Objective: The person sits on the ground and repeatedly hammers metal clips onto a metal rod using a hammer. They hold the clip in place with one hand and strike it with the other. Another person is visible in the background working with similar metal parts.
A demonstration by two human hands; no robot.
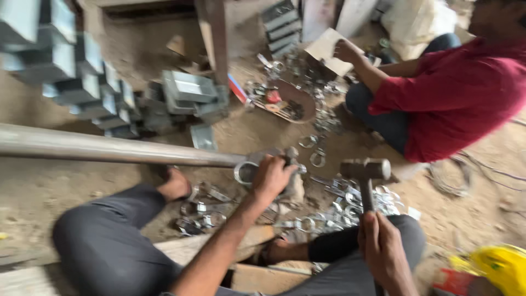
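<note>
My left hand (272, 176) grips a metal ring clamp (246, 170) at the end of a long steel pipe (109, 147) that runs in from the left. My right hand (383, 246) is closed around the handle of a hammer, whose steel head (366, 168) is raised to the right of the clamp. Several loose metal clamps (350, 198) lie on the dirt floor between my legs. The picture is blurred by motion.
A person in a red shirt (455, 93) sits at the right, one hand on a piece of cardboard (327, 50). Grey sheet-metal brackets (82, 82) are stacked at the left. A pan of parts (290, 101) lies in the middle, a yellow thing (501, 266) at the lower right.
</note>
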